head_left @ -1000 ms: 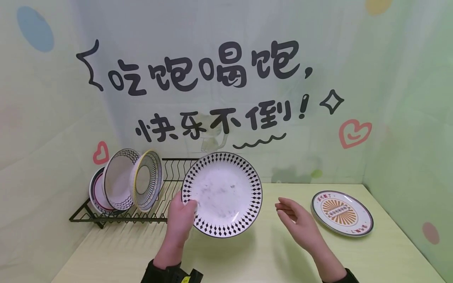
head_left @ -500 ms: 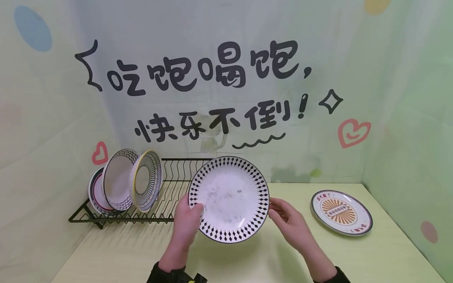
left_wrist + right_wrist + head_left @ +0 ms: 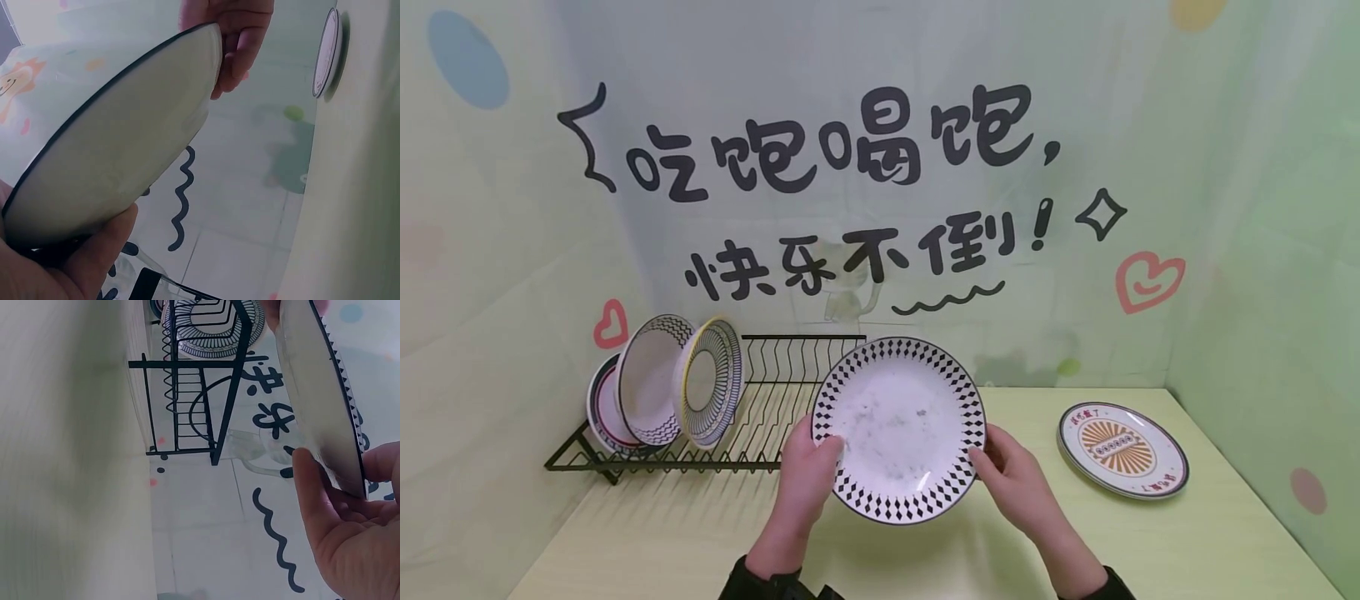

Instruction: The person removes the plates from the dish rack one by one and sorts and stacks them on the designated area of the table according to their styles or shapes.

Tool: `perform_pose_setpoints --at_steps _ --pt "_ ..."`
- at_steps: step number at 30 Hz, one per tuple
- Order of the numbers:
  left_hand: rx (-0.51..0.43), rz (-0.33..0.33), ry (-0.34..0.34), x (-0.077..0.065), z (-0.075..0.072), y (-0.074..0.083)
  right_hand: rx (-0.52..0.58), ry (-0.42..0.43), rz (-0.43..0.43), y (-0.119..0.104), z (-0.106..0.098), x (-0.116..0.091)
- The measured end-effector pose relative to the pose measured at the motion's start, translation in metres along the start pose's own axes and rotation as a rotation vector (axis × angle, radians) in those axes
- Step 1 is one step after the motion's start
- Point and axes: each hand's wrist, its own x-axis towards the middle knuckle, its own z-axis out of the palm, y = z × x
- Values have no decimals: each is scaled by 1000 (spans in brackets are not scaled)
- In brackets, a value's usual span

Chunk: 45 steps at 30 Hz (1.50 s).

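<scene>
A white plate [image 3: 895,425] with a black diamond border and grey smudges on its face is held up over the table, tilted toward me. My left hand [image 3: 808,475] grips its left edge, thumb on the front rim and fingers behind. At the opposite edge my right hand [image 3: 1017,479] pinches the rim, its thumb on the front. Seen from the left wrist, the plate's plain underside [image 3: 119,137] faces the camera. In the right wrist view, fingers of my right hand [image 3: 356,537] lie along the plate's back [image 3: 319,394].
A black wire dish rack [image 3: 775,417] stands at the back left. In it lean a yellow-rimmed bowl [image 3: 711,383], a zigzag-patterned bowl [image 3: 655,379] and a red-ringed dish [image 3: 606,408]. Stacked plates with an orange sunburst [image 3: 1123,450] lie on the table [image 3: 1217,533] at right.
The plate has moved right and slightly down in my left hand. My right hand, apart from it earlier, has come left and taken hold of its right rim.
</scene>
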Motion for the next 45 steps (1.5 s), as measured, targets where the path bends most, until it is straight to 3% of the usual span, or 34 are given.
perform_pose_setpoints --at_steps 4,15,21,30,45 --pt "-25 19 -14 -1 0 1 46 3 19 -2 1 -1" --pt "-8 4 -43 -1 3 2 39 63 38 -1 2 -3" --pt "31 0 -56 -2 4 1 48 67 65 0 -1 -3" --pt "-1 -10 -67 -5 9 -3 42 79 80 1 -5 -4" --pt "4 -20 -118 -4 11 -2 136 67 115 1 -10 0"
